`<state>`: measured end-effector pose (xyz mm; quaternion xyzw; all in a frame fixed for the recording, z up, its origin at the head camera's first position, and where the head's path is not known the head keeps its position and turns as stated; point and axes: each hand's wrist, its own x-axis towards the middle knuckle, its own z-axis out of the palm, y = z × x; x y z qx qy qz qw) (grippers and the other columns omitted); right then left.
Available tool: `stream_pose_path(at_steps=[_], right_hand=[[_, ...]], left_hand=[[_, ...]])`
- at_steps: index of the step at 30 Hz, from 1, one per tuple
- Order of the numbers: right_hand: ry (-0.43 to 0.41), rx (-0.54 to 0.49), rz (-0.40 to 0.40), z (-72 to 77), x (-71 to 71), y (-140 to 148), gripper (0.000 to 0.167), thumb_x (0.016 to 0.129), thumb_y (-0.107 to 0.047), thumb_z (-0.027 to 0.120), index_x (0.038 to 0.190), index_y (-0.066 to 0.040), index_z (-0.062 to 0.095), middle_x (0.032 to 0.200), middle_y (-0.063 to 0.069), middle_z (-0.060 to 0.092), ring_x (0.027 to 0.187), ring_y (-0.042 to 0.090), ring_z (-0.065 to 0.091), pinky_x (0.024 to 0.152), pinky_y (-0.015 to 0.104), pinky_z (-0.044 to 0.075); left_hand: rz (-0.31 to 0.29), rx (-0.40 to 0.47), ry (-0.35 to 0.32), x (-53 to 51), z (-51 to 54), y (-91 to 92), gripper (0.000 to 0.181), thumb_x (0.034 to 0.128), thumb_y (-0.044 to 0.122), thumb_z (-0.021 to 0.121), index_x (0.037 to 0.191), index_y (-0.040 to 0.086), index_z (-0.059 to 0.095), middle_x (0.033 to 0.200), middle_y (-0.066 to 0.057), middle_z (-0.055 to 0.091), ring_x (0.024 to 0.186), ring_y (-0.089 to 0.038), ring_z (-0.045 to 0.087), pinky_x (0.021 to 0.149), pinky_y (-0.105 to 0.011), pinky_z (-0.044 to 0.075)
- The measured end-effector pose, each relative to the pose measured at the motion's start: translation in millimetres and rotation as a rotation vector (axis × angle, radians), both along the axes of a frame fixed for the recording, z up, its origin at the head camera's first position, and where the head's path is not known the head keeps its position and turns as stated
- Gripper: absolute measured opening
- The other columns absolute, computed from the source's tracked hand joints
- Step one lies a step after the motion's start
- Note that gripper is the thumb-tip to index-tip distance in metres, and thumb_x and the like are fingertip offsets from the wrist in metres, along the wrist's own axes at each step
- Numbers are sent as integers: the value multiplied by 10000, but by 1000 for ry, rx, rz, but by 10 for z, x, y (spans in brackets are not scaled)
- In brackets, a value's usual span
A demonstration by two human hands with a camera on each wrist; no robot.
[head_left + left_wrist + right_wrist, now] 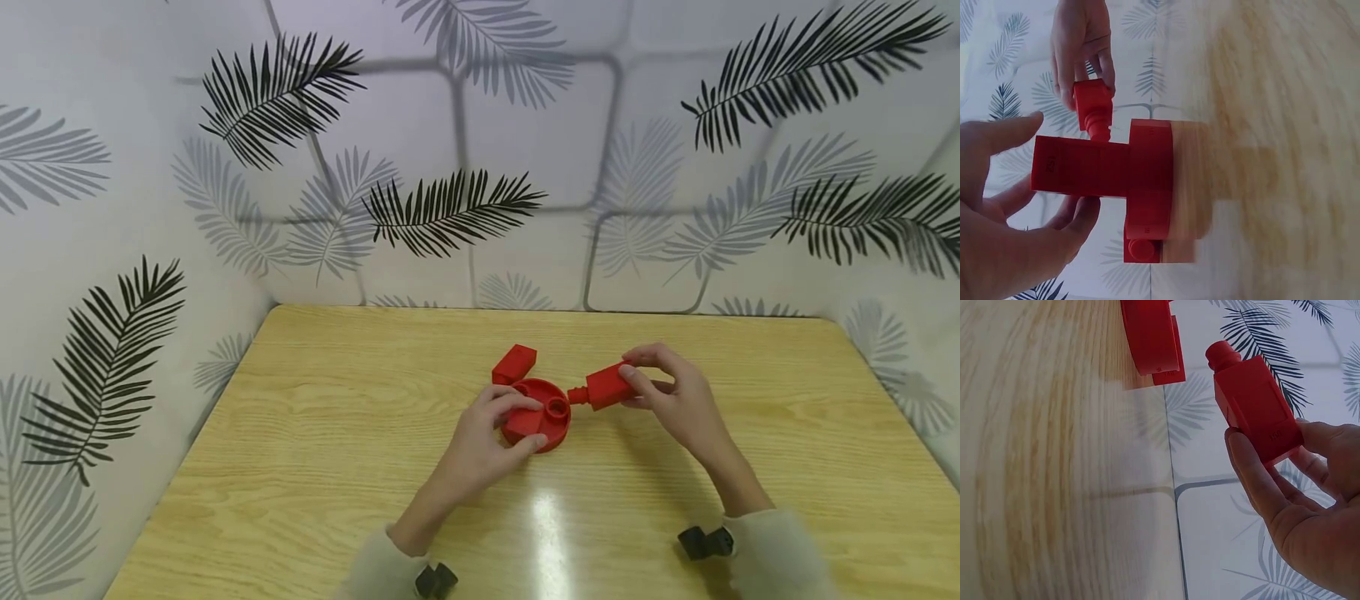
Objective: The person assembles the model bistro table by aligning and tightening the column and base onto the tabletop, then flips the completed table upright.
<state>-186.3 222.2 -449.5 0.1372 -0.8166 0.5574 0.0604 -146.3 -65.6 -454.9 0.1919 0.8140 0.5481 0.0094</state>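
Note:
Between the thumb and fingers of my right hand (678, 400) is a red bottle-shaped block (609, 387) with a round, ridged neck. Its neck points left, toward a shallow round red base (557, 435) on the table. Inside the base, a raised round collar (557, 407) shows. A red rectangular block (1082, 165) stands upright in that base. My left hand (480, 437) is around this block; in the left wrist view a fingertip meets its side while the thumb appears apart from it. The left fingers hide part of the base in the head view.
Another red block (515, 364) lies behind the base, close to its rim; a round knob on it shows in the left wrist view. The wooden table (330, 433) meets a wall (525, 142) printed with leaves at the back and left.

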Motion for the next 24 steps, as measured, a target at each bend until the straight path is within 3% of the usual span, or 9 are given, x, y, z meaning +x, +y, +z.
stream_pose_path(at_steps=[5, 11, 16, 19, 24], right_hand=[[4, 11, 8, -40, 19, -69, 281, 988, -98, 695, 1245, -4, 629, 1219, 223, 640, 890, 359, 748, 692, 376, 642], [16, 119, -6, -83, 50, -116, 286, 973, -133, 723, 1237, -58, 642, 1197, 187, 665, 848, 315, 761, 684, 296, 637], [39, 201, -13, -39, 83, -130, 329, 952, -156, 752, 1258, -78, 660, 1202, 166, 682, 845, 287, 765, 689, 270, 633], [58, 238, 21, -6, 107, -127, 383, 929, -146, 777, 1286, -56, 670, 1191, 178, 691, 846, 270, 766, 701, 292, 639], [112, 283, 94, 39, 145, -136, 455, 906, -79, 792, 1340, -71, 654, 1230, 154, 681, 885, 258, 759, 723, 313, 642]], left_hand=[[49, 7, 8, 4, -12, 23, 332, 856, 107, 831, 1165, 76, 713, 1165, -69, 584, 1060, -242, 619, 891, -405, 611], [28, 104, -39, -21, -31, -10, 401, 847, 12, 808, 1226, 27, 681, 1270, -58, 621, 1143, -252, 634, 934, -360, 594], [13, 114, -65, -50, -22, -64, 445, 853, 8, 805, 1273, 20, 659, 1295, -99, 640, 1180, -248, 614, 957, -385, 584], [8, 140, -86, -71, -27, -101, 456, 859, 19, 813, 1285, 10, 652, 1300, -157, 645, 1196, -287, 621, 978, -424, 574], [13, 180, -124, -100, -24, -151, 448, 861, 30, 819, 1277, 3, 657, 1290, -147, 653, 1203, -301, 632, 1001, -445, 558]])
